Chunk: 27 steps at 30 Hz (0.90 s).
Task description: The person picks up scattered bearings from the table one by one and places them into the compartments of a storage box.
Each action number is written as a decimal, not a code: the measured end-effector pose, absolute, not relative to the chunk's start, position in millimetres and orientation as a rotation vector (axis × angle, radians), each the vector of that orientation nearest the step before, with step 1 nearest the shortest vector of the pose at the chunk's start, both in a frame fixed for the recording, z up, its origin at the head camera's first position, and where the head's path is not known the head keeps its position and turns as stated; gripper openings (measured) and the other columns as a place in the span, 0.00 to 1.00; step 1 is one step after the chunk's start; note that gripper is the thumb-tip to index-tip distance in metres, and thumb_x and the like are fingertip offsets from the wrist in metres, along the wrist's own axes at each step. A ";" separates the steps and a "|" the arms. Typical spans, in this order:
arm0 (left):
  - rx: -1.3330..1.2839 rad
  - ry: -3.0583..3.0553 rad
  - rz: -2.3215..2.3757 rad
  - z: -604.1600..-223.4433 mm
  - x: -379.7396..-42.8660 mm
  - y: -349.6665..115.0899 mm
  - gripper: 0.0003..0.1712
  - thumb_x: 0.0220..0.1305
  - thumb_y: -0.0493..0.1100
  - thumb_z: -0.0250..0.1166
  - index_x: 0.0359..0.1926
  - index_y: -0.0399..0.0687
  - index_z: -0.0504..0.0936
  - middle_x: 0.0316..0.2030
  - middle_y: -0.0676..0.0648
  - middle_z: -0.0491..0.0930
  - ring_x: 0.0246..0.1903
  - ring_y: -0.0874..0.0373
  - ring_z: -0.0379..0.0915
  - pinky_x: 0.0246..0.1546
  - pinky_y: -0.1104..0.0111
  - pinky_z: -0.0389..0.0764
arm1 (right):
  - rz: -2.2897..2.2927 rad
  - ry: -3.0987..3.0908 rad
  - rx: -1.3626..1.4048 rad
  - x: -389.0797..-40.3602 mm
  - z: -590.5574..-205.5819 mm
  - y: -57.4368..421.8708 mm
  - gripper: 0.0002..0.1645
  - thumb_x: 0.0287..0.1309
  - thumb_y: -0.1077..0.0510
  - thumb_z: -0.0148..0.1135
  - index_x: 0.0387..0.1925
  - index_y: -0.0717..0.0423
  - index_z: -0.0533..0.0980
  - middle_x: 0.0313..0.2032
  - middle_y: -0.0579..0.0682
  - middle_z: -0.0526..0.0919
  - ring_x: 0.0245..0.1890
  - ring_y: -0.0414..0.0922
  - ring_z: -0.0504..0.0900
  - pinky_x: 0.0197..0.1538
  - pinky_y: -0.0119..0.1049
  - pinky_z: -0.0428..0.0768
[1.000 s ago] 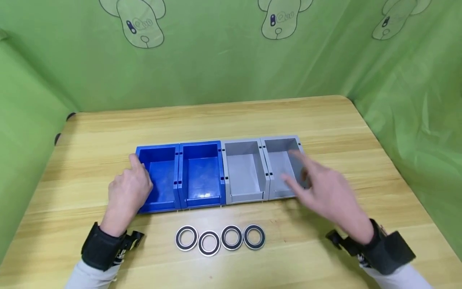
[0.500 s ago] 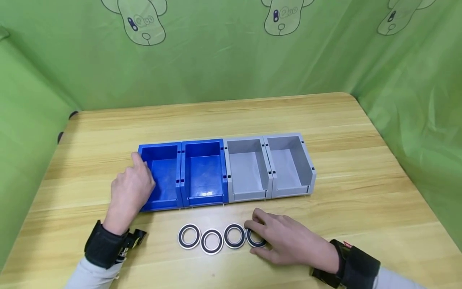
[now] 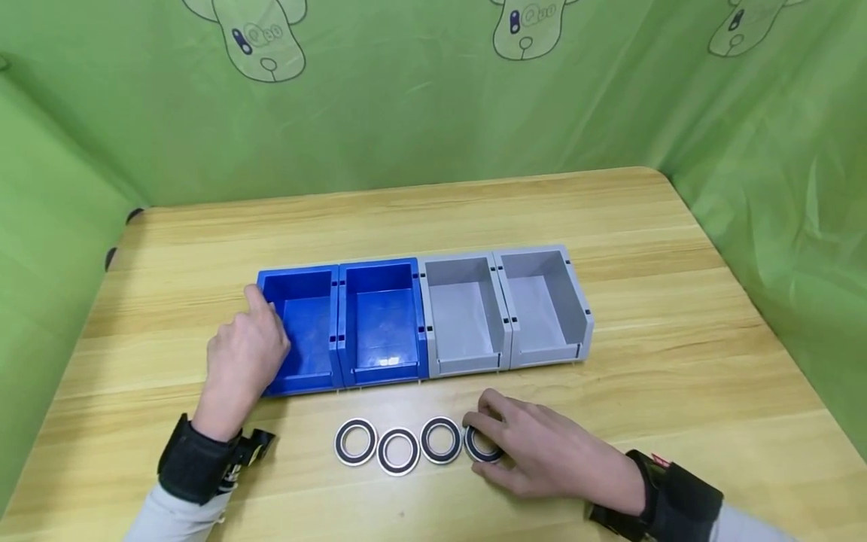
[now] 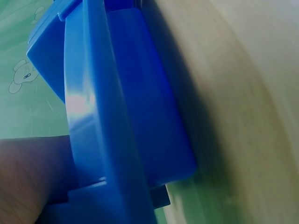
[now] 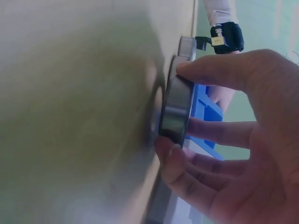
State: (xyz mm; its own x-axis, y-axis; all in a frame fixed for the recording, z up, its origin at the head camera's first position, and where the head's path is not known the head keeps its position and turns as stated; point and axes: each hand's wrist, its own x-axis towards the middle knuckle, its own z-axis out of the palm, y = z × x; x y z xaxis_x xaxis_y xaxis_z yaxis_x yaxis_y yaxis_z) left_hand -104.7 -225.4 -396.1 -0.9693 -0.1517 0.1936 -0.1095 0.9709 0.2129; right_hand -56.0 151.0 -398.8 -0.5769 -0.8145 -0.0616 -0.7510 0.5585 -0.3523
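Note:
Four-part row of joined open-front bins: at its left end, my left hand (image 3: 245, 348) grips the outer side wall of the first blue bin (image 3: 306, 331). In the left wrist view, the blue bin (image 4: 145, 93) fills the middle and hides most of the fingers. Several ring-shaped ball bearings lie flat in front of the row. My right hand (image 3: 535, 448) holds the rightmost bearing (image 3: 482, 446) between thumb and fingers, partly covering it. In the right wrist view, that bearing (image 5: 178, 105) is edge-on, thumb on one side and curled fingertips on the other.
Beside the held bearing lie three more bearings, among them one with a dark ring (image 3: 441, 464) and one at the far left (image 3: 355, 464). A second blue bin (image 3: 382, 324) and two grey bins (image 3: 464, 316) continue the row. Green cloth (image 3: 406, 113) hangs behind the wooden table (image 3: 677, 361).
My right hand has come from the right grey bin down to the rightmost bearing and stayed there over the last half second. My left hand keeps its place on the blue bin.

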 end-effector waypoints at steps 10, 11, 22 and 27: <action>0.180 -2.948 -0.298 -393.4 -104.9 -225.9 0.13 0.79 0.40 0.43 0.46 0.29 0.62 0.11 0.44 0.63 0.07 0.46 0.66 0.06 0.59 0.66 | -0.479 2.662 -1.268 -63.0 -381.0 156.9 0.28 0.64 0.44 0.67 0.58 0.56 0.80 0.45 0.48 0.79 0.27 0.30 0.68 0.28 0.22 0.71; 0.180 -2.949 -0.300 -393.5 -105.0 -225.8 0.14 0.79 0.40 0.43 0.46 0.29 0.62 0.11 0.43 0.63 0.07 0.45 0.66 0.06 0.59 0.66 | -0.483 2.668 -1.260 -64.0 -378.8 157.7 0.28 0.64 0.44 0.67 0.59 0.56 0.80 0.46 0.49 0.79 0.27 0.30 0.69 0.28 0.22 0.71; 0.147 -2.901 -0.318 -395.2 -103.3 -226.2 0.13 0.78 0.39 0.43 0.43 0.29 0.62 0.10 0.43 0.63 0.06 0.43 0.67 0.05 0.57 0.67 | -0.470 2.867 -1.340 -80.8 -356.3 173.1 0.30 0.56 0.50 0.73 0.59 0.57 0.80 0.49 0.55 0.79 0.31 0.36 0.77 0.32 0.26 0.79; 0.153 -2.911 -0.321 -394.8 -104.4 -226.1 0.13 0.78 0.39 0.44 0.43 0.29 0.62 0.11 0.43 0.64 0.07 0.44 0.67 0.05 0.57 0.67 | -0.473 2.946 -1.317 -92.8 -344.7 178.9 0.30 0.54 0.52 0.73 0.58 0.57 0.80 0.48 0.56 0.78 0.26 0.34 0.72 0.26 0.21 0.73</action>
